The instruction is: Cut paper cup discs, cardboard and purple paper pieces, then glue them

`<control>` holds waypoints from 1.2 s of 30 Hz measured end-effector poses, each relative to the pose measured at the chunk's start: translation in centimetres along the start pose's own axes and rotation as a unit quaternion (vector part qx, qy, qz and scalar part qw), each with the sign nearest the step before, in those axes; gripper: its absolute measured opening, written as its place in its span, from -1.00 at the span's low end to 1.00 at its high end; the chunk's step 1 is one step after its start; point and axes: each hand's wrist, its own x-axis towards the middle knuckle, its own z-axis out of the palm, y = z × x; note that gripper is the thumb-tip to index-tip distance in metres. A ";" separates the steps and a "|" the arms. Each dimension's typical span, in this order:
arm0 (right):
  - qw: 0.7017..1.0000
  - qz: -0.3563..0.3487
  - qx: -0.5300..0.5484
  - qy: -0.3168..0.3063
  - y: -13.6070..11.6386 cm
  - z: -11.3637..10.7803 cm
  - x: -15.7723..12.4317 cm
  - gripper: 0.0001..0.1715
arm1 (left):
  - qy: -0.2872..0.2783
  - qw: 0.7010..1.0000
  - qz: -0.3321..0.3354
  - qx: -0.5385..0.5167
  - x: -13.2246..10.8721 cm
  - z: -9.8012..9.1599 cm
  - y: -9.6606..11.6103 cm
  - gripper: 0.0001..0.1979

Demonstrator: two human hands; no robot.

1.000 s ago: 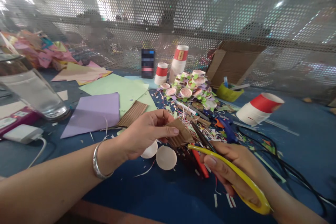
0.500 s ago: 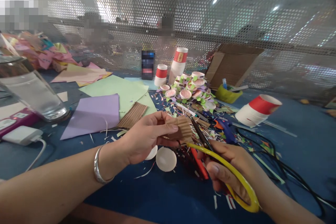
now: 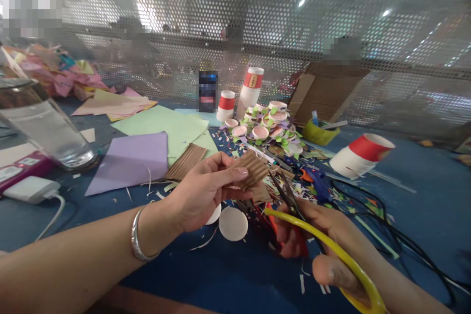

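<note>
Between thumb and fingers, my left hand (image 3: pixel 206 186) pinches a small piece of brown corrugated cardboard (image 3: pixel 253 169). My right hand (image 3: pixel 331 235) grips scissors (image 3: pixel 342 250) with yellow handles, its thumb and fingers in the loops. The dark blades are parted and point up toward the cardboard's right edge, slightly apart from it. Below my left hand lies a white paper disc (image 3: pixel 233 224), partly over another one. A larger corrugated strip (image 3: pixel 187 161) rests beyond my left wrist. Something red lies beneath the scissors, partly hidden by my right fingers.
Purple paper (image 3: pixel 128 162) and green sheets (image 3: pixel 162 125) lie at left, near a glass of water (image 3: pixel 55 127). Decorated cup pieces (image 3: pixel 260 132) are heaped amid paper scraps. A blue glue gun (image 3: pixel 318 184), black cables (image 3: pixel 390 228) and a tipped paper cup stack (image 3: pixel 362 154) are at right.
The scissors have opened wider and drawn slightly right and down from the cardboard. The cardboard has turned in my left hand, and my right thumb has moved down.
</note>
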 end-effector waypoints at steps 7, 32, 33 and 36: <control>0.999 0.013 -0.038 -0.024 -0.3 0.1 0.2 -0.06 | -0.033 0.999 0.011 0.002 -0.2 0.1 -0.6 -0.73; 0.967 0.088 -0.216 0.099 -1.8 1.9 -0.7 -0.39 | -0.055 0.997 -0.047 0.025 -0.5 0.6 -1.9 -0.68; 0.966 0.082 -0.222 0.100 -1.8 1.9 -0.6 -0.40 | -0.060 0.996 -0.049 0.035 -0.5 0.5 -2.0 -0.71; 0.965 0.066 -0.234 0.100 -1.8 1.8 -0.5 -0.40 | -0.075 0.994 -0.042 0.072 -0.5 0.3 -2.2 -0.76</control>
